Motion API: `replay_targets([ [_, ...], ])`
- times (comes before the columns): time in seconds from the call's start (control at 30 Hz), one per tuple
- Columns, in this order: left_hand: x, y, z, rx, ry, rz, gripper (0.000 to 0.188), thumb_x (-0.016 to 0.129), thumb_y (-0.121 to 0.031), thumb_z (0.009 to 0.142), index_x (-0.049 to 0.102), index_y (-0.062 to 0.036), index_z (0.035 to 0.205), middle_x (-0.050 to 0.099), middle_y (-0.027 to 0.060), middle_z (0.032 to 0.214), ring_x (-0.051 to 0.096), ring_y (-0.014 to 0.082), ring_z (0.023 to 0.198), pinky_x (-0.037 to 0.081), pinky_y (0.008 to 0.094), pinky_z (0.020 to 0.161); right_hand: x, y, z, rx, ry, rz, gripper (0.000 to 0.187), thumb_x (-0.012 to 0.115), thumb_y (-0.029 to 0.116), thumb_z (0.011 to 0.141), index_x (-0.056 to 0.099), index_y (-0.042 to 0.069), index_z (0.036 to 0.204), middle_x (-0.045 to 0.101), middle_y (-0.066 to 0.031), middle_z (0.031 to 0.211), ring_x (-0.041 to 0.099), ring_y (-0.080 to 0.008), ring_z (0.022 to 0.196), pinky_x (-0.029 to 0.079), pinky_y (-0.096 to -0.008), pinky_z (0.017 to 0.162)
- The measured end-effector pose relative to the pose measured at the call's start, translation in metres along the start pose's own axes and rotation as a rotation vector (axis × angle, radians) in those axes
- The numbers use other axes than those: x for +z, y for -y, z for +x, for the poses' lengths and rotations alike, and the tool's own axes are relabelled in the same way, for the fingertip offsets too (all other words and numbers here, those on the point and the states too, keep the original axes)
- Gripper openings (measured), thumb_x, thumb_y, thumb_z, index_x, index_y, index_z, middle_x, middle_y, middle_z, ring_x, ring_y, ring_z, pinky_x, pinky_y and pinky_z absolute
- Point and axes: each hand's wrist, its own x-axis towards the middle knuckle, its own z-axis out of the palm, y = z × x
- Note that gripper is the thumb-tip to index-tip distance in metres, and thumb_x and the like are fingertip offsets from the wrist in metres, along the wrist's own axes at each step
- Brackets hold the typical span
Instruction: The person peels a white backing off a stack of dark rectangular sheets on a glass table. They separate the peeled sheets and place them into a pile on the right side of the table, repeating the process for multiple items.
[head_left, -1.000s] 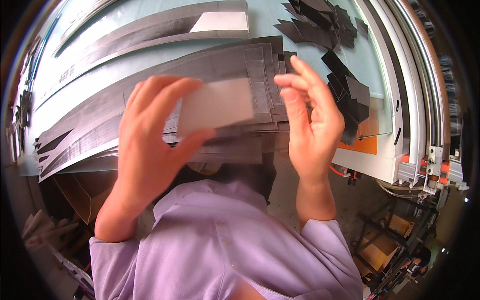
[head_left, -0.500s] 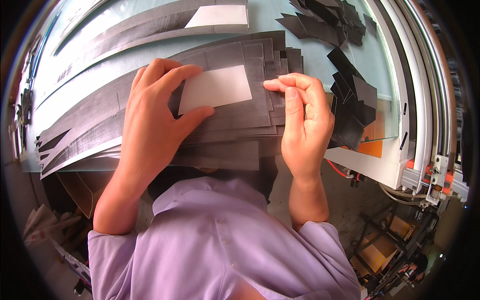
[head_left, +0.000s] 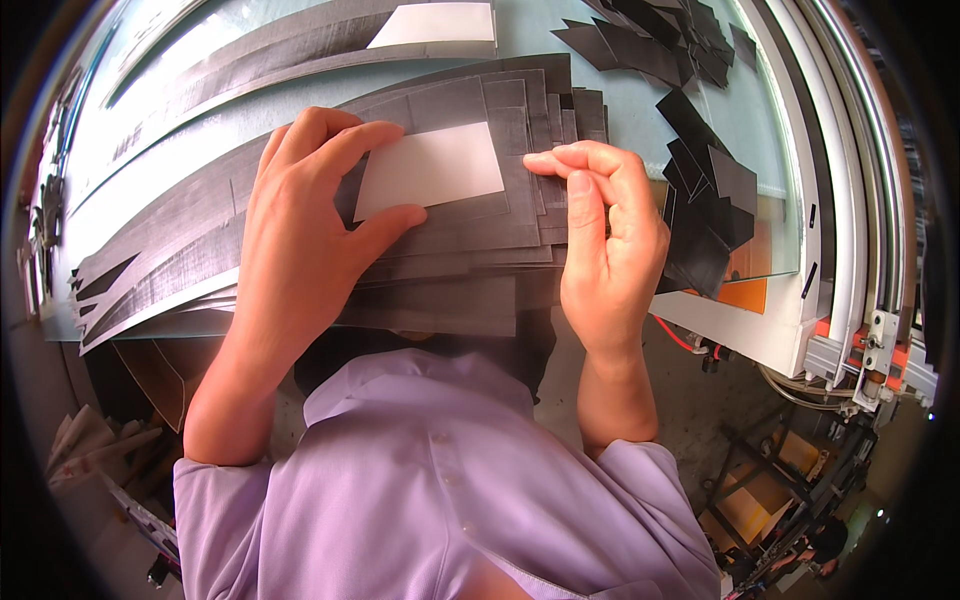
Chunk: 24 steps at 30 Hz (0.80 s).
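A fanned stack of thin dark grey sheets (head_left: 450, 235) lies on the table in front of me, with uneven, stepped right ends. A white four-sided shape (head_left: 432, 172) shows on top of it; I cannot tell whether it is a separate piece or an opening. My left hand (head_left: 300, 215) spreads over the stack, forefinger at the shape's upper edge and thumb at its lower edge. Beside the stack's stepped right ends is my right hand (head_left: 615, 225), forefinger pointing left and thumb drawn against the fingers. Anything pinched there is too small to make out.
Another dark strip (head_left: 270, 75) with a white shape (head_left: 440, 22) lies farther back on the pale glass-like tabletop (head_left: 540, 100). Loose dark offcuts (head_left: 710, 210) and a second heap (head_left: 655, 45) are at the right. Beyond them runs a metal rail (head_left: 850, 150).
Both hands keep nearly the same pose. The stack and my hands appear slightly higher in the picture, and the right forefinger is a little farther left.
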Motion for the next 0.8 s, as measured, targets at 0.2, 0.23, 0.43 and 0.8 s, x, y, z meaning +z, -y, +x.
replay_targets([
  [0.2, -0.001, 0.0014, 0.0018, 0.011, 0.007, -0.01, 0.052, 0.086, -0.011, 0.073, 0.07, -0.0039, 0.123, 0.063, 0.0083, 0.115, 0.061, 0.029, 0.11, 0.047, 0.0374, 0.099, 0.0018, 0.0042, 0.0024, -0.15, -0.023, -0.161, 0.012, 0.063, 0.004, 0.1, 0.072, 0.008, 0.108, 0.074, -0.0064, 0.099, 0.065, -0.0254, 0.102, 0.046, -0.0373, 0.09],
  [0.23, -0.0012, 0.0015, 0.0023, 0.01, 0.007, -0.011, 0.052, 0.086, -0.012, 0.073, 0.071, -0.004, 0.123, 0.063, 0.0083, 0.114, 0.061, 0.0291, 0.109, 0.047, 0.0374, 0.099, 0.0012, 0.0069, 0.0045, -0.199, 0.0, -0.207, 0.013, 0.064, 0.004, 0.099, 0.072, 0.009, 0.107, 0.074, -0.0054, 0.098, 0.065, -0.0249, 0.103, 0.043, -0.0377, 0.092],
  [0.43, -0.0011, 0.0002, 0.0008, 0.011, -0.003, -0.005, 0.053, 0.086, -0.013, 0.073, 0.071, -0.0043, 0.123, 0.063, 0.0083, 0.114, 0.061, 0.0292, 0.11, 0.047, 0.0375, 0.098, -0.0006, 0.0091, 0.0061, -0.261, 0.067, -0.272, 0.016, 0.06, 0.007, 0.101, 0.075, 0.005, 0.103, 0.077, -0.0041, 0.101, 0.066, -0.0228, 0.102, 0.041, -0.0342, 0.095],
  [0.8, -0.0015, 0.0012, -0.0004, 0.007, -0.014, -0.055, 0.053, 0.086, -0.012, 0.074, 0.071, -0.0056, 0.124, 0.063, 0.0084, 0.118, 0.06, 0.0286, 0.113, 0.047, 0.0375, 0.1, 0.0042, 0.0062, 0.0053, -0.251, 0.064, -0.275, 0.011, 0.066, 0.007, 0.097, 0.072, 0.01, 0.105, 0.072, -0.0011, 0.096, 0.064, -0.0222, 0.098, 0.038, -0.039, 0.094],
])
